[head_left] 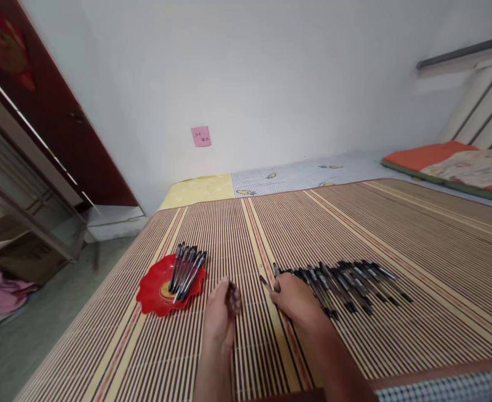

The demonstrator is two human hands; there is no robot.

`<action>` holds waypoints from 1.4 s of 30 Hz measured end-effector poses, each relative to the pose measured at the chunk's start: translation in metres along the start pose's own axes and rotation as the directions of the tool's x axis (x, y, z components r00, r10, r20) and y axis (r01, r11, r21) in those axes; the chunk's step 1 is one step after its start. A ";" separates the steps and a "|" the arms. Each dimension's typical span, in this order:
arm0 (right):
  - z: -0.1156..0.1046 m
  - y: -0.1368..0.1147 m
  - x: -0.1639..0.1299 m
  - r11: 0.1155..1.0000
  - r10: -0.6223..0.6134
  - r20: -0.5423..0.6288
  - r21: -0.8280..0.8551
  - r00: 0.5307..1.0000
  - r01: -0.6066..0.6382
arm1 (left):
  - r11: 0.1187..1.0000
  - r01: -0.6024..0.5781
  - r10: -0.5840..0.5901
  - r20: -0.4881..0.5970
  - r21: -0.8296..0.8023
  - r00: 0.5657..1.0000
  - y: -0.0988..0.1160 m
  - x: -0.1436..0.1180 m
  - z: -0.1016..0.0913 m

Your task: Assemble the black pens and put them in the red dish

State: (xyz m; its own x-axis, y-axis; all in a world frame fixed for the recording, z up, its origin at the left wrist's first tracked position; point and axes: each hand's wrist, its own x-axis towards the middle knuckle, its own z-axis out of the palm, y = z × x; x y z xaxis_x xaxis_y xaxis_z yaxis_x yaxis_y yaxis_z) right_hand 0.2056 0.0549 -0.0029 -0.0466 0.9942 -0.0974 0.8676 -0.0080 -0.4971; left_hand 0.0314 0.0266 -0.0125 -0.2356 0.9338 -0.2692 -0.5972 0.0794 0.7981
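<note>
My right hand [295,297] is closed on a pen [266,283], whose dark end sticks out to the left past the fingers. It sits at the left end of a long row of dark pens [350,285] lying side by side on the striped mat [212,223]. My left hand [221,310] is to the left, fingers curled in; something dark shows between thumb and fingers, too unclear to name. Further left is a red scalloped plate [148,289], with several black pens [187,271] lying across its right side.
A pink note [201,136] is stuck to the white wall [271,72] behind the bed. An orange and patterned cushion [430,159] lies at the far right. Off the mat's left side are the floor [78,290], a dark red door [57,106] and a cardboard box [23,259].
</note>
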 end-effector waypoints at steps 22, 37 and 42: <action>-0.008 0.009 0.003 0.992 0.085 -0.050 -0.091 0.995 -0.089 | 0.993 -0.040 0.030 0.093 0.107 0.995 -0.006 0.002 0.001; 0.004 0.003 0.006 0.998 0.060 -0.052 0.015 0.997 -0.060 | 0.992 -0.020 -0.001 0.164 0.128 0.986 -0.007 0.000 -0.001; 0.004 -0.013 0.004 0.682 -0.139 -0.193 0.692 0.971 0.235 | 0.983 -0.034 -0.003 0.200 0.181 0.980 -0.005 -0.003 0.001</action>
State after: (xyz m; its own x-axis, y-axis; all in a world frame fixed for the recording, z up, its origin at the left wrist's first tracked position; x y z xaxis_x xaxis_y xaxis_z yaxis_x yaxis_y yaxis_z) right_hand 0.1919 0.0586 -0.0003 -0.0704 0.9875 0.1407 0.2386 0.1537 -0.9589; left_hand 0.0361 0.0241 -0.0156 -0.0758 0.9845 -0.1581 -0.4401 0.1093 0.8913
